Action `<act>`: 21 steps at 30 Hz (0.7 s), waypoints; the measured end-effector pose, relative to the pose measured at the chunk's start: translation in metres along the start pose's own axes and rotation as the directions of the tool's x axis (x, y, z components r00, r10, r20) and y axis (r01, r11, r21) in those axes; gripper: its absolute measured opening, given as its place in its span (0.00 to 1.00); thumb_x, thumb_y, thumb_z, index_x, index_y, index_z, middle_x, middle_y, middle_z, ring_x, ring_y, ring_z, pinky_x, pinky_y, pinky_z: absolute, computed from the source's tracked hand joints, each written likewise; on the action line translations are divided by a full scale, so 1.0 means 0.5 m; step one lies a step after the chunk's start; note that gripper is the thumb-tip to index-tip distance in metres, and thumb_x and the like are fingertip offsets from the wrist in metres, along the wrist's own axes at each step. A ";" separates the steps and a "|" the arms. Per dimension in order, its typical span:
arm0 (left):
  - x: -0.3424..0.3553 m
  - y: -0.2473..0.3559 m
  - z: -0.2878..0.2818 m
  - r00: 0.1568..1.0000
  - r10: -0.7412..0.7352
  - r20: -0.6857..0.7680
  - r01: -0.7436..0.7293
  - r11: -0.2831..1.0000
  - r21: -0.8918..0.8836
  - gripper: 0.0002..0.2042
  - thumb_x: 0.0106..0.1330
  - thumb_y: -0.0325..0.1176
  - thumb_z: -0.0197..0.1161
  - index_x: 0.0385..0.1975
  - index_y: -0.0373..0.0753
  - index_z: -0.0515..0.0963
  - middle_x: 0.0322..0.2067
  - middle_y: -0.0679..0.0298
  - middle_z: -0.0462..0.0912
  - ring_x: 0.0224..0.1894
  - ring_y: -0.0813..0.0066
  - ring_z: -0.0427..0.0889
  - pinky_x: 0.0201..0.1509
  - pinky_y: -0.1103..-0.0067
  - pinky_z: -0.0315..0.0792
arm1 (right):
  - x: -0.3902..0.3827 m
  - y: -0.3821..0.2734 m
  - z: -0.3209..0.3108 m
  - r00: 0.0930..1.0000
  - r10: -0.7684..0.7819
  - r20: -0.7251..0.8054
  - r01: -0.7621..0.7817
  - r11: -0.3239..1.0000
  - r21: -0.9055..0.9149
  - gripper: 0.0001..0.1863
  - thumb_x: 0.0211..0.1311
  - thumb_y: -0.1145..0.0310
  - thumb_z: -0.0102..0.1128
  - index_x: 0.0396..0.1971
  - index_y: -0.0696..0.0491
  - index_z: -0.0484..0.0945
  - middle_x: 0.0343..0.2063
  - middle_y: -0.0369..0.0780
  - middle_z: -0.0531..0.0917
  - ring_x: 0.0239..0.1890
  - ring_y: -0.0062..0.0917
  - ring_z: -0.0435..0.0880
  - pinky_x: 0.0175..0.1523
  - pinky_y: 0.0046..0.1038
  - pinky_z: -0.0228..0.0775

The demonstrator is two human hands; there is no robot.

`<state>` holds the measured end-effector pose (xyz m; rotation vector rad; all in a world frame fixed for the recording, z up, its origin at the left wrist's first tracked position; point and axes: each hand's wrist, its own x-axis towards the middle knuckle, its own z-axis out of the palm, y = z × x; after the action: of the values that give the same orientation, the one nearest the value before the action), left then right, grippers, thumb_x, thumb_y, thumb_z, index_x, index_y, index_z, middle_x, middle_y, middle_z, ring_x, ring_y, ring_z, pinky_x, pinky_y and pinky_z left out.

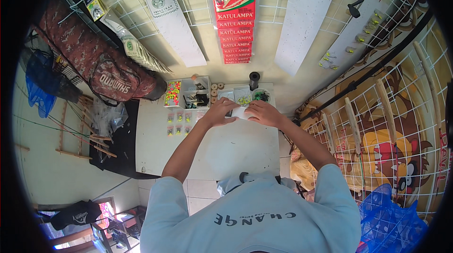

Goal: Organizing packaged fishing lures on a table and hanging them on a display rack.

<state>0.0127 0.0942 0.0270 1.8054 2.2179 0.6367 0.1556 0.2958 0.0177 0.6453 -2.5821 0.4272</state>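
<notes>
Both my hands meet over the far middle of a white table (212,151). My left hand (219,113) pinches one end of a small white piece (241,112), with a bit of something dark showing beside its fingers. From the other side, my right hand (264,113) grips the same piece with its fingers bent around it. Whether the piece is paper or plastic I cannot tell. Just beyond the hands stands a tray of small yellow-green pieces (243,100), partly covered by the fingers. A round tub with dark green bits (260,95) stands behind my right hand.
A white divided box (188,84) holds bright beads, a bottle and dark pieces. Several small clear packets (178,123) lie left of my arms. Brown rolls (214,93) and a black cylinder (254,79) stand at the back. A camouflage bag (115,76) hangs left; a wire rack (373,121) stands right.
</notes>
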 end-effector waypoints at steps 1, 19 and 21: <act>0.002 0.001 0.003 1.000 0.000 0.004 0.001 0.999 -0.035 0.24 0.51 0.41 0.67 0.50 0.43 0.76 0.46 0.63 0.78 0.52 0.60 0.70 0.59 0.69 0.65 | 0.003 0.001 0.004 1.000 -0.001 0.000 0.001 1.000 0.000 0.10 0.48 0.67 0.64 0.32 0.51 0.78 0.36 0.34 0.77 0.44 0.26 0.74 0.52 0.28 0.68; 0.015 0.033 0.059 0.960 -0.011 -0.280 0.092 0.956 0.278 0.25 0.55 0.46 0.64 0.53 0.47 0.71 0.48 0.68 0.77 0.55 0.68 0.69 0.56 0.65 0.57 | -0.003 0.011 0.088 0.764 0.632 -0.132 -0.547 0.743 0.386 0.07 0.47 0.67 0.69 0.26 0.54 0.82 0.28 0.39 0.81 0.36 0.33 0.75 0.43 0.32 0.69; 0.019 0.054 0.061 0.957 -0.033 -0.289 0.112 0.958 0.263 0.26 0.54 0.44 0.66 0.53 0.47 0.70 0.48 0.68 0.76 0.54 0.68 0.70 0.57 0.64 0.57 | -0.004 0.006 0.095 0.672 0.733 -0.106 -0.602 0.624 0.499 0.09 0.49 0.68 0.70 0.29 0.54 0.83 0.28 0.39 0.81 0.35 0.27 0.77 0.38 0.28 0.70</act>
<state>0.0471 0.1136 0.0132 1.8434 2.6687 0.6291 0.1396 0.2807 -0.0244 -0.3278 -2.3412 1.2611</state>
